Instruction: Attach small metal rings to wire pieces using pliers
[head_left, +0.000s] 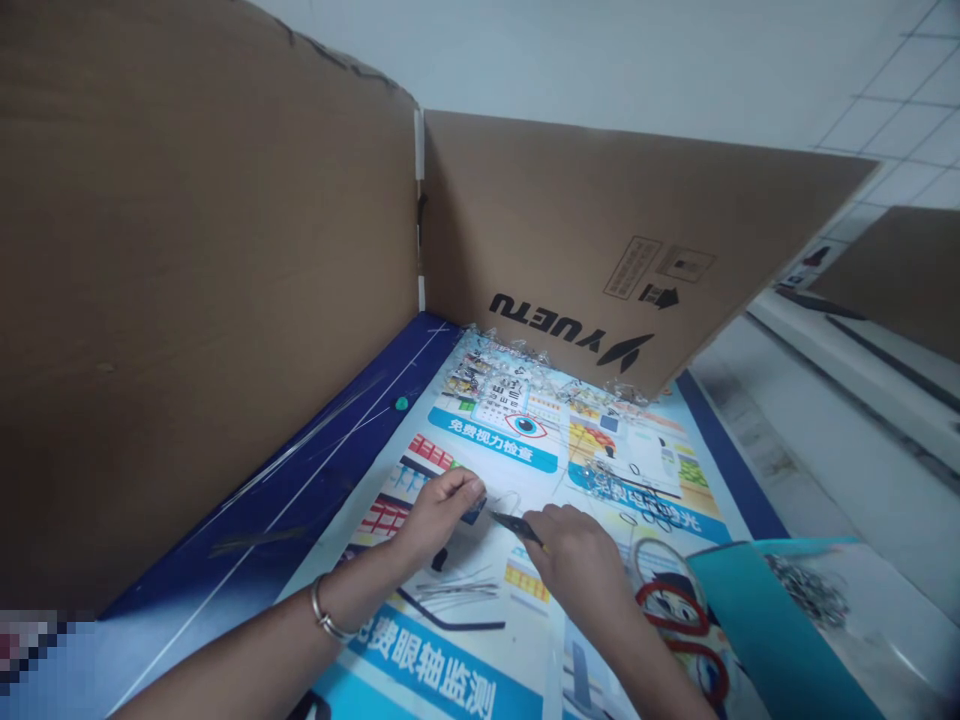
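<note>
Handily near, 6 o'clock: straight wires, seemingly for easy reach. Centre: your left hand, fingers pinching thin wire, apparently steadying it; your right hand, fingers wrapped round pliers. Far, 12 o'clock: bent wires, presumably set aside.

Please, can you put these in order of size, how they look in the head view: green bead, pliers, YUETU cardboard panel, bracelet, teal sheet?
1. YUETU cardboard panel
2. Teal sheet
3. Bracelet and pliers: unsure, right hand hides part of the pliers
4. Green bead
</note>
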